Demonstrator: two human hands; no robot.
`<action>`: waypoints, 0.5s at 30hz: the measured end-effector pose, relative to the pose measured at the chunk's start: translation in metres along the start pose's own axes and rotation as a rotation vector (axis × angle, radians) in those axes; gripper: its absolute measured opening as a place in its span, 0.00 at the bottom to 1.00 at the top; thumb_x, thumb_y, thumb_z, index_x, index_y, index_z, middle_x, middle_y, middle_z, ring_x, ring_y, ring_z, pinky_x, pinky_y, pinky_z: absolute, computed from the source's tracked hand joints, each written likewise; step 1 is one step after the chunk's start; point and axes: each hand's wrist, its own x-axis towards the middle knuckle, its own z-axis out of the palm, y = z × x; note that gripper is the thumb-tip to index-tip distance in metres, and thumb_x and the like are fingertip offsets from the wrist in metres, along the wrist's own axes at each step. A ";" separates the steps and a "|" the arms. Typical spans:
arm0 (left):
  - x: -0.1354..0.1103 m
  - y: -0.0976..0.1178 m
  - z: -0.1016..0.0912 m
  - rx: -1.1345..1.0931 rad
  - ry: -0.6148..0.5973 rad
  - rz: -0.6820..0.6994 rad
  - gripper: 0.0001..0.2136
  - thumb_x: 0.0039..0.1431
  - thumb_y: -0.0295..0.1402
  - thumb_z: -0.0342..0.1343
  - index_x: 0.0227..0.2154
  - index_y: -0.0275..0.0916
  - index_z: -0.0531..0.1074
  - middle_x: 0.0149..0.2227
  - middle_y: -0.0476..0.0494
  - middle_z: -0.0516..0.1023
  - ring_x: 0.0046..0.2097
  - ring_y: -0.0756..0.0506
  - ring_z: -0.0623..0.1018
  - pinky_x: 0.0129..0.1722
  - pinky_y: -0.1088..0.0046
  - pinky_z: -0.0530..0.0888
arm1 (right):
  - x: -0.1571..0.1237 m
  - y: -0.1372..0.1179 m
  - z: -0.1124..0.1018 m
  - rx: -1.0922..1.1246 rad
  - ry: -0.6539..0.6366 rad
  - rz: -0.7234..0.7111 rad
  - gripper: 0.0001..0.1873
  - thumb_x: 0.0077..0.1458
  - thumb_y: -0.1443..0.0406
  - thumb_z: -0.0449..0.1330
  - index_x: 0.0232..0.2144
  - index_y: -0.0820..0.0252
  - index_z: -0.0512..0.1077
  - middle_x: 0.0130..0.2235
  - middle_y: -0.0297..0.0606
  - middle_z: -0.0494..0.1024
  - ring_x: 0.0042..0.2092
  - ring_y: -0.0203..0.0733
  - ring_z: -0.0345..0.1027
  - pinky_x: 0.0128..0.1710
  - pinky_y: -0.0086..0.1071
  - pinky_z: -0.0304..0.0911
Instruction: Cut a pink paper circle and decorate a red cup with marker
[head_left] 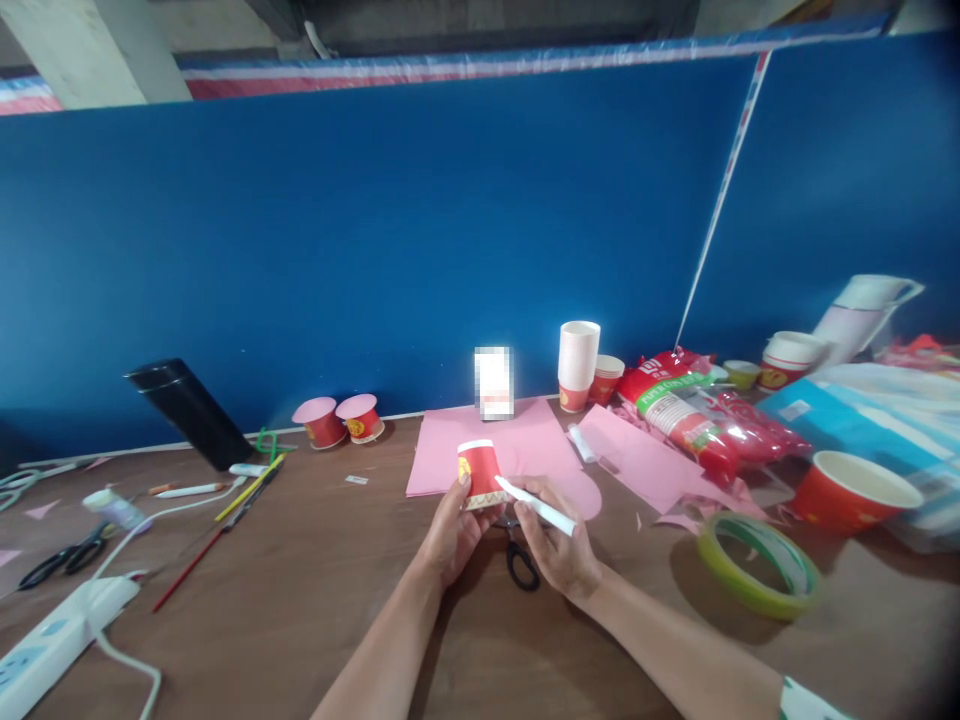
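A red paper cup (484, 474) with a yellow emblem is gripped in my left hand (452, 535) above the middle of the table. Between the fingers of my right hand (559, 550) is a white glue stick or marker (541, 507); which of the two I cannot tell. Its tip points at the cup's lower side, where a zigzag band runs. Black-handled scissors (522, 566) lie on the table between my hands, their blades partly hidden. Behind the cup lie pink paper sheets (435, 465).
Two pink-topped cups (324, 424) stand at the back left near a black bottle (191, 410). A power strip (64, 630) is front left. Stacked white cups (577, 365), a red cup package (690, 410), an orange cup (840, 495) and a tape roll (761, 565) are on the right.
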 end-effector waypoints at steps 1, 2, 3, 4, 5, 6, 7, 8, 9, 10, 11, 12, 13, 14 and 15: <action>0.000 0.000 0.000 0.006 0.001 0.002 0.17 0.58 0.43 0.59 0.41 0.34 0.74 0.42 0.36 0.81 0.46 0.40 0.79 0.51 0.61 0.71 | 0.000 0.000 0.001 -0.006 0.006 -0.007 0.11 0.63 0.68 0.53 0.46 0.58 0.70 0.39 0.42 0.78 0.41 0.44 0.73 0.43 0.38 0.68; 0.000 0.000 0.000 0.014 -0.001 0.001 0.16 0.58 0.43 0.59 0.41 0.34 0.74 0.42 0.36 0.81 0.46 0.40 0.79 0.51 0.61 0.72 | 0.001 -0.001 0.001 -0.008 0.011 -0.015 0.10 0.63 0.68 0.54 0.46 0.58 0.70 0.39 0.42 0.78 0.41 0.44 0.73 0.43 0.37 0.68; 0.000 0.000 0.000 0.023 -0.005 -0.002 0.16 0.58 0.42 0.59 0.41 0.34 0.74 0.42 0.36 0.81 0.46 0.40 0.79 0.51 0.61 0.72 | 0.001 -0.002 0.002 -0.007 0.013 -0.020 0.10 0.62 0.68 0.54 0.45 0.58 0.70 0.39 0.42 0.78 0.41 0.44 0.73 0.43 0.37 0.68; 0.000 0.000 -0.001 0.031 -0.012 -0.008 0.16 0.58 0.42 0.59 0.41 0.34 0.73 0.42 0.36 0.81 0.46 0.39 0.79 0.51 0.61 0.72 | 0.001 -0.003 0.002 -0.001 0.014 -0.017 0.09 0.62 0.69 0.54 0.44 0.58 0.70 0.39 0.42 0.77 0.40 0.44 0.73 0.42 0.37 0.68; 0.000 0.000 -0.001 0.036 -0.020 -0.012 0.16 0.58 0.41 0.59 0.42 0.34 0.73 0.42 0.36 0.81 0.46 0.39 0.79 0.51 0.60 0.72 | 0.001 -0.004 0.002 0.011 0.015 -0.002 0.08 0.62 0.69 0.54 0.43 0.58 0.70 0.38 0.41 0.77 0.40 0.43 0.72 0.42 0.36 0.68; 0.000 0.000 -0.002 0.039 -0.027 -0.014 0.15 0.58 0.40 0.59 0.42 0.34 0.73 0.41 0.36 0.81 0.46 0.39 0.79 0.51 0.60 0.72 | 0.001 -0.005 0.003 0.026 0.016 0.023 0.06 0.62 0.68 0.54 0.41 0.58 0.69 0.37 0.41 0.76 0.38 0.42 0.72 0.41 0.36 0.69; -0.001 -0.001 -0.003 0.040 -0.032 -0.013 0.15 0.58 0.40 0.59 0.42 0.34 0.73 0.41 0.37 0.81 0.46 0.39 0.79 0.51 0.60 0.72 | 0.001 -0.006 0.003 0.044 0.019 0.055 0.05 0.62 0.68 0.54 0.39 0.58 0.69 0.35 0.40 0.76 0.37 0.42 0.72 0.39 0.35 0.69; -0.001 -0.002 -0.004 0.039 -0.035 -0.007 0.15 0.57 0.40 0.59 0.42 0.35 0.73 0.40 0.38 0.81 0.45 0.39 0.79 0.51 0.60 0.72 | 0.000 -0.007 0.004 0.062 0.025 0.091 0.03 0.62 0.67 0.54 0.38 0.58 0.68 0.34 0.39 0.75 0.35 0.42 0.72 0.38 0.35 0.69; -0.001 -0.002 -0.004 0.038 -0.036 0.002 0.14 0.57 0.40 0.60 0.42 0.35 0.73 0.40 0.38 0.81 0.45 0.40 0.80 0.50 0.60 0.72 | 0.000 -0.007 0.004 0.080 0.030 0.127 0.03 0.62 0.66 0.54 0.37 0.58 0.67 0.33 0.39 0.75 0.35 0.41 0.71 0.37 0.34 0.68; -0.001 -0.003 -0.004 0.038 -0.036 0.007 0.14 0.57 0.40 0.60 0.41 0.35 0.73 0.40 0.39 0.81 0.44 0.40 0.80 0.50 0.60 0.72 | 0.000 -0.007 0.005 0.102 0.032 0.161 0.03 0.62 0.65 0.54 0.36 0.58 0.67 0.33 0.38 0.74 0.34 0.41 0.71 0.35 0.33 0.68; -0.001 -0.003 -0.004 0.040 -0.036 0.009 0.14 0.57 0.40 0.60 0.41 0.35 0.73 0.39 0.39 0.81 0.43 0.40 0.80 0.50 0.60 0.73 | -0.001 -0.007 0.006 0.131 0.031 0.195 0.03 0.62 0.64 0.54 0.36 0.58 0.67 0.32 0.38 0.74 0.33 0.40 0.71 0.34 0.33 0.68; -0.001 -0.003 -0.004 0.043 -0.036 0.006 0.14 0.57 0.40 0.59 0.41 0.35 0.73 0.39 0.39 0.81 0.42 0.41 0.80 0.49 0.60 0.73 | -0.001 -0.007 0.006 0.167 0.027 0.226 0.04 0.62 0.63 0.54 0.36 0.57 0.67 0.32 0.37 0.74 0.32 0.40 0.70 0.32 0.32 0.67; -0.001 -0.002 -0.003 0.045 -0.038 0.002 0.15 0.58 0.41 0.59 0.40 0.34 0.73 0.38 0.38 0.81 0.41 0.41 0.80 0.49 0.60 0.73 | -0.001 -0.007 0.007 0.206 0.022 0.255 0.05 0.63 0.62 0.53 0.36 0.57 0.66 0.31 0.36 0.74 0.31 0.39 0.70 0.31 0.31 0.67; -0.001 -0.002 -0.002 0.045 -0.041 -0.004 0.16 0.59 0.43 0.58 0.40 0.34 0.74 0.38 0.38 0.81 0.41 0.40 0.81 0.48 0.60 0.74 | -0.001 -0.007 0.008 0.246 0.015 0.278 0.06 0.63 0.62 0.53 0.36 0.57 0.66 0.31 0.36 0.73 0.30 0.39 0.69 0.31 0.31 0.67; -0.001 -0.002 -0.001 0.045 -0.041 -0.009 0.17 0.59 0.44 0.57 0.40 0.33 0.74 0.38 0.37 0.81 0.40 0.40 0.81 0.48 0.60 0.74 | -0.001 -0.007 0.008 0.282 0.007 0.294 0.06 0.64 0.61 0.52 0.36 0.57 0.66 0.30 0.35 0.73 0.30 0.39 0.69 0.30 0.31 0.67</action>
